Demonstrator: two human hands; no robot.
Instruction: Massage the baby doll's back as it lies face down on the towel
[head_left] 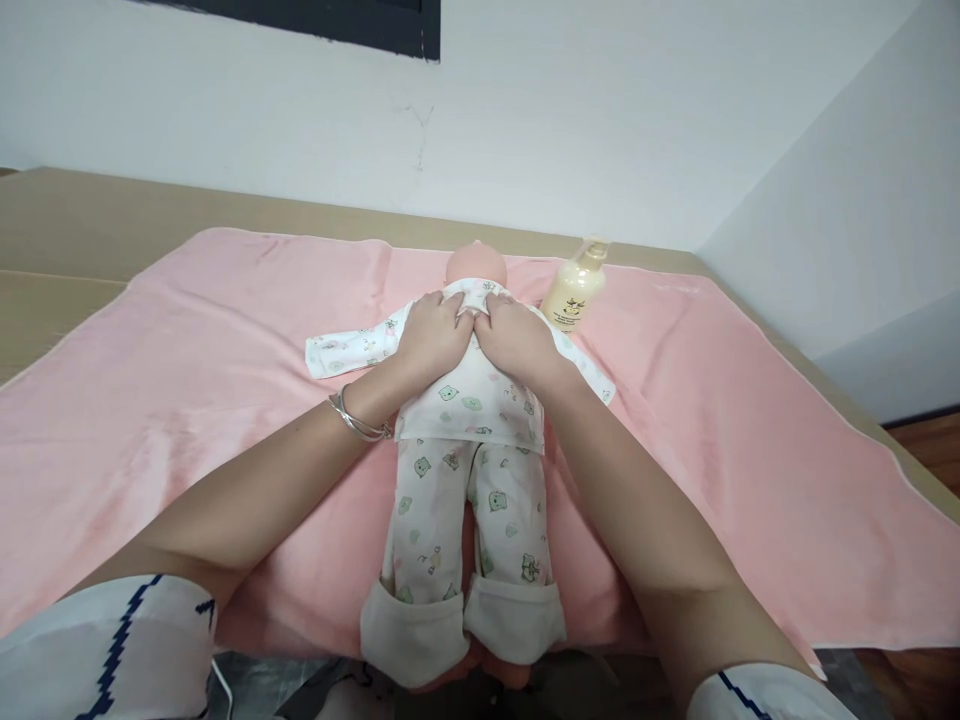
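Note:
A baby doll [474, 262] in a white printed top and trousers [469, 490] lies along the pink towel [187, 400], head away from me. My left hand [431, 335] rests flat on the doll's upper body on the left, fingers together. On the right side my right hand [517, 340] lies flat against the same top. The two hands meet near the collar, thumbs touching. A silver bangle [358, 418] circles my left wrist.
A cream lotion bottle [574, 290] with a pump stands on the towel just right of the doll's head. The towel covers a beige table [67, 240] that meets white walls at the back and right. Wooden floor shows at far right.

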